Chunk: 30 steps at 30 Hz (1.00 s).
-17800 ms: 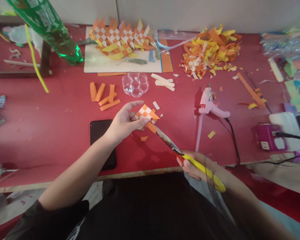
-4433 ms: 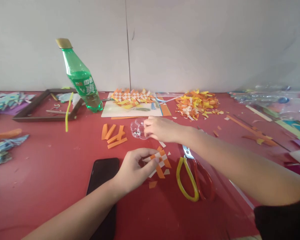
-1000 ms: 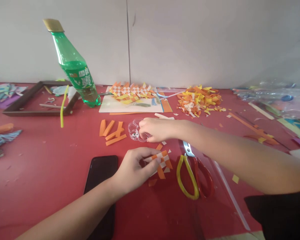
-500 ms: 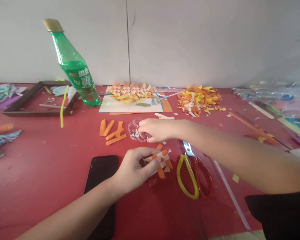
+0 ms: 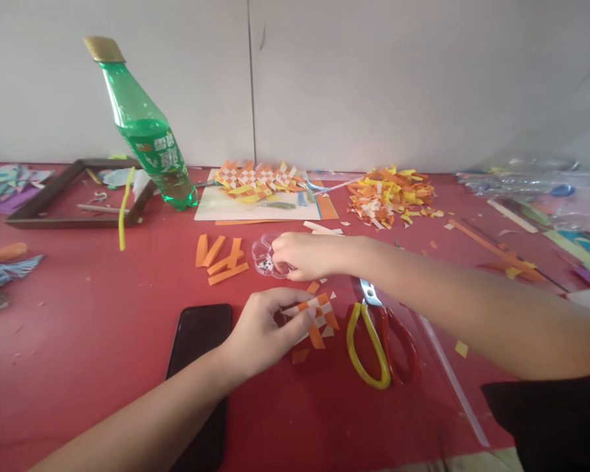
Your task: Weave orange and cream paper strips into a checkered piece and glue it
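Between the thumb and fingers of my left hand (image 5: 270,328) is a small woven paper piece (image 5: 318,316) in orange and white checks, with loose strip ends. My right hand (image 5: 305,255) reaches into a clear flower-shaped plastic tray (image 5: 261,252), its fingers bent down over the right-hand compartments. Small white bits with dark dots (image 5: 265,265) lie in a compartment left of those fingertips. Whatever the right fingertips pinch, if anything, is hidden. Several folded orange paper strips (image 5: 226,259) lie left of the tray. Scissors (image 5: 371,341) with one yellow and one red handle rest under my right forearm.
A black phone (image 5: 201,347) lies beside my left wrist. Behind stand a green bottle (image 5: 152,144) and a dark frame (image 5: 63,223). A woven paper fish shape (image 5: 258,180) lies on white card (image 5: 209,210), near a heap of paper scraps (image 5: 393,193).
Almost nothing differs. My right hand stays at the tray with a very slight shift, and my left hand keeps its hold on the woven paper piece.
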{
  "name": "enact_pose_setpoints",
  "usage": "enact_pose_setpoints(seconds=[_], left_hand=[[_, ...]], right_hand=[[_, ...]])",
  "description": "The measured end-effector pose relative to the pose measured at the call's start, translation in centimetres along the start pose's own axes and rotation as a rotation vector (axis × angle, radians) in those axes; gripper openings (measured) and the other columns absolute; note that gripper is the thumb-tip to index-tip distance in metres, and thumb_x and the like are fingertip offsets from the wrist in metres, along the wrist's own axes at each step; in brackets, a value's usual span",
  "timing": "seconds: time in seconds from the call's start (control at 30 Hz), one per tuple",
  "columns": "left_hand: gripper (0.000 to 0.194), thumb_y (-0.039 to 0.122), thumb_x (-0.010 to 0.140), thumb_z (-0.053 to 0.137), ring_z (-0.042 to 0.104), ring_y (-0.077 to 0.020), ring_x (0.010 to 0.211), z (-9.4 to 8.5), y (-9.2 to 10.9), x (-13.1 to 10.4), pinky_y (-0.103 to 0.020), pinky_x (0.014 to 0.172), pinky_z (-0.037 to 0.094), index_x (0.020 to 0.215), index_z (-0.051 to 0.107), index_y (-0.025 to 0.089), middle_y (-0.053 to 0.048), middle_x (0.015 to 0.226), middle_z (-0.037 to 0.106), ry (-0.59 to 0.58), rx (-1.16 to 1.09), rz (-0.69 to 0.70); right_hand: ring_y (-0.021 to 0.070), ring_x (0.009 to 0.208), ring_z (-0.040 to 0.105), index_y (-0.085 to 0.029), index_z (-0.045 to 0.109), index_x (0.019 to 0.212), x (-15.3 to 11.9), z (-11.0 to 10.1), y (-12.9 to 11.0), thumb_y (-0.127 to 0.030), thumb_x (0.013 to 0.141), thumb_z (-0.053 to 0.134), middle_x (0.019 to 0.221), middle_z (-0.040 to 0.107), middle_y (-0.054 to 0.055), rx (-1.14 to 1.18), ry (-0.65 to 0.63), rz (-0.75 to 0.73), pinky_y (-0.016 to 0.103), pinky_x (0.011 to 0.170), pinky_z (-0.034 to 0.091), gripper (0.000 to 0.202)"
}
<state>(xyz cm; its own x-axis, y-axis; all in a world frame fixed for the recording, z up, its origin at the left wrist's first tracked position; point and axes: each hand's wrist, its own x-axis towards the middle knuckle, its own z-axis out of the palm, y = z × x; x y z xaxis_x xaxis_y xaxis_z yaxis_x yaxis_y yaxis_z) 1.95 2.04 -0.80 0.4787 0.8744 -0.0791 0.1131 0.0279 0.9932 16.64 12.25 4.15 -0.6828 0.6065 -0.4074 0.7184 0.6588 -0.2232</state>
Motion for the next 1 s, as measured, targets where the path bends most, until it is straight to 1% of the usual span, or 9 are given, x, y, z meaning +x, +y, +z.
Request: enact_pose_setpoints(seconds=[0.13, 0.3, 0.43, 0.53, 0.63, 0.77, 0.83, 0.9, 1.0], left_hand=[[0.033, 0.039, 0.087, 0.06, 0.069, -0.0192, 0.073, 0.0, -0.1, -0.1, -0.024, 0.062, 0.051, 0.101, 0.073, 0.013, -0.009, 0.086, 0.076, 0.003, 0.012, -0.006], [0.034, 0.04, 0.087, 0.059, 0.068, -0.0197, 0.073, 0.0, 0.0, -0.1, -0.024, 0.061, 0.051, 0.098, 0.074, 0.012, -0.01, 0.085, 0.075, 0.003, 0.029, 0.008], [0.033, 0.039, 0.086, 0.06, 0.069, -0.0203, 0.075, 0.1, 0.0, 0.1, -0.024, 0.063, 0.052, 0.101, 0.073, 0.012, -0.01, 0.087, 0.076, 0.016, 0.022, -0.011], [0.032, 0.038, 0.086, 0.061, 0.069, -0.0201, 0.077, 0.1, -0.3, 0.2, -0.024, 0.065, 0.053, 0.102, 0.072, 0.013, -0.009, 0.089, 0.076, 0.013, -0.011, -0.02], [0.029, 0.037, 0.087, 0.061, 0.069, -0.0191, 0.077, 0.0, -0.5, 0.1, -0.024, 0.066, 0.052, 0.102, 0.072, 0.014, -0.008, 0.089, 0.076, -0.002, -0.032, -0.013], [0.029, 0.038, 0.087, 0.061, 0.066, -0.0157, 0.069, 0.0, -0.4, 0.1, -0.022, 0.061, 0.05, 0.098, 0.072, 0.014, -0.006, 0.081, 0.074, 0.011, -0.021, -0.022], [0.029, 0.038, 0.086, 0.061, 0.064, -0.0151, 0.068, 0.1, -0.2, 0.1, -0.022, 0.059, 0.049, 0.097, 0.071, 0.013, -0.005, 0.079, 0.072, 0.013, -0.036, -0.04], [0.027, 0.038, 0.086, 0.061, 0.064, -0.0153, 0.071, 0.1, -0.2, 0.1, -0.023, 0.063, 0.05, 0.095, 0.07, 0.014, -0.006, 0.083, 0.071, 0.023, -0.067, -0.059], [0.025, 0.038, 0.087, 0.062, 0.062, -0.0136, 0.071, 0.1, -0.4, 0.2, -0.023, 0.065, 0.049, 0.092, 0.067, 0.014, -0.004, 0.083, 0.069, 0.041, -0.095, -0.076]], right_hand=[[0.0121, 0.077, 0.053, -0.021, 0.062, 0.07, 0.2, 0.0, 0.0, -0.012, 0.075, 0.06, 0.094, 0.057, -0.001, -0.012, -0.008, 0.0, 0.039, 0.096, 0.036, 0.01], [0.014, 0.082, 0.054, -0.021, 0.063, 0.072, 0.3, -0.2, -0.2, -0.013, 0.074, 0.062, 0.095, 0.056, 0.0, -0.019, -0.017, 0.01, 0.039, 0.095, 0.035, 0.009], [0.0135, 0.078, 0.054, -0.02, 0.061, 0.069, 0.1, -0.4, -0.4, -0.011, 0.073, 0.062, 0.092, 0.058, 0.0, -0.003, -0.012, 0.017, 0.037, 0.092, 0.036, 0.01], [0.013, 0.075, 0.055, -0.02, 0.06, 0.068, 0.0, -0.2, -0.2, -0.012, 0.075, 0.062, 0.089, 0.06, 0.0, 0.026, 0.035, 0.015, 0.034, 0.088, 0.037, 0.01], [0.0131, 0.076, 0.057, -0.02, 0.061, 0.071, -0.2, -0.1, 0.2, -0.018, 0.077, 0.065, 0.085, 0.064, -0.001, 0.078, 0.103, 0.001, 0.031, 0.083, 0.038, 0.008], [0.0135, 0.08, 0.061, -0.02, 0.064, 0.079, -1.3, 0.1, 1.5, -0.024, 0.082, 0.067, 0.089, 0.068, -0.001, 0.143, 0.213, -0.009, 0.028, 0.075, 0.042, 0.006], [0.0165, 0.088, 0.064, -0.019, 0.065, 0.079, -2.4, 0.4, 2.4, -0.024, 0.082, 0.067, 0.087, 0.069, 0.001, 0.149, 0.261, 0.017, 0.029, 0.077, 0.044, 0.007], [0.0222, 0.106, 0.063, -0.019, 0.066, 0.077, -3.7, 1.1, 3.3, -0.022, 0.083, 0.066, 0.084, 0.069, 0.003, 0.139, 0.288, 0.047, 0.032, 0.085, 0.046, 0.007], [0.027, 0.131, 0.049, -0.019, 0.068, 0.073, -5.2, 2.4, 3.9, -0.012, 0.084, 0.058, 0.093, 0.071, 0.007, 0.107, 0.3, 0.078, 0.038, 0.094, 0.045, 0.017]])
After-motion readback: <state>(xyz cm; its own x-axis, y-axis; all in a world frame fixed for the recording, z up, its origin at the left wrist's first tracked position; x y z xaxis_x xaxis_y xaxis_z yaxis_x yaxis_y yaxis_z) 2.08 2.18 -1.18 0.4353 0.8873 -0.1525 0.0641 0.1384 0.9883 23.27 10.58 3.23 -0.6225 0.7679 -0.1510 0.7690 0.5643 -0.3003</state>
